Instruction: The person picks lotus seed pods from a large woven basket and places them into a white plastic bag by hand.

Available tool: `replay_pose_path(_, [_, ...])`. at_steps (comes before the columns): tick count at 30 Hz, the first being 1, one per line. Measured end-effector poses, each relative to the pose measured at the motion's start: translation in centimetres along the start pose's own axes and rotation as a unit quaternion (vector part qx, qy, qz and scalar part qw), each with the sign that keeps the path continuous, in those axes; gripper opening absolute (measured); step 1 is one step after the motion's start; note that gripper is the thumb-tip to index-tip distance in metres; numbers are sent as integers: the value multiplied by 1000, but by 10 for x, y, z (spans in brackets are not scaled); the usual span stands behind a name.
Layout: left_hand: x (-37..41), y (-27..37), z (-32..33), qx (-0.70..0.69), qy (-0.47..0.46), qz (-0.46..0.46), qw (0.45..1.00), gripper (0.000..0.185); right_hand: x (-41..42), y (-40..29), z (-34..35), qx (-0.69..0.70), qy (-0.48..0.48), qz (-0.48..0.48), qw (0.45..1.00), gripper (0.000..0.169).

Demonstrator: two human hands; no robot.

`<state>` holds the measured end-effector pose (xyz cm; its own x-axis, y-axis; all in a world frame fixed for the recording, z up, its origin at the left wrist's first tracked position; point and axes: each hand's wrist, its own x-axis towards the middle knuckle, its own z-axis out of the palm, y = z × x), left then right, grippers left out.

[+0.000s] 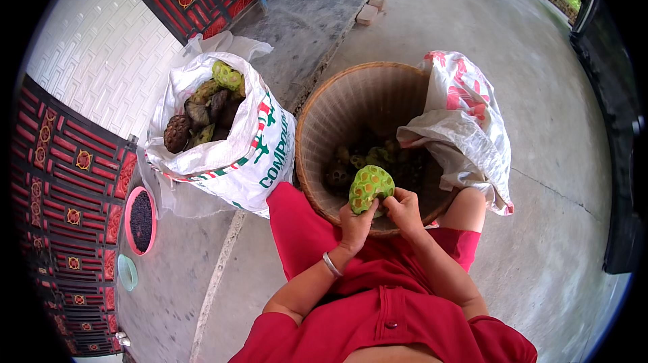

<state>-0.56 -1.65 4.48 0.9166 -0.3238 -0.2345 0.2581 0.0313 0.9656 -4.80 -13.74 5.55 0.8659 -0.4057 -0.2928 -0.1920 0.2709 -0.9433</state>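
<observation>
A green lotus seed pod (372, 187) is held over the near rim of a large woven bamboo basket (324, 105). My left hand (356, 224) grips the pod from below, its thumb against the underside. At the pod's right lower edge, the fingers of my right hand (404, 209) pinch it; fingertips are partly hidden behind it. Several pods and pieces (340, 175) lie in shadow at the basket's bottom. To the left, a white woven sack (276, 145) stands with its mouth rolled back, filled with green and brown lotus pods (177, 134).
Over the basket's right rim drapes a white and red woven sack (468, 125). At left, a pink basin (128, 221) holds small dark items, beside a green plastic basket (126, 272). Two bricks (368, 14) lie farther off on the concrete. Red and black decorated doors (66, 201) line the left.
</observation>
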Motion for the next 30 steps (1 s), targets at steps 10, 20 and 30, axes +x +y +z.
replay_pose_path(10, [2,1,-9,-400,-166,-211,876,23,-10,12,-4,430,-132,191,872,7])
replay_pose_path(20, [-7,-9,-2,-68,10,29,997,15,-25,-13,19,-213,87,-179,957,36])
replay_pose_path(30, [2,11,-15,-279,-99,-126,947,25,-13,8,25,-15,14,-189,982,16])
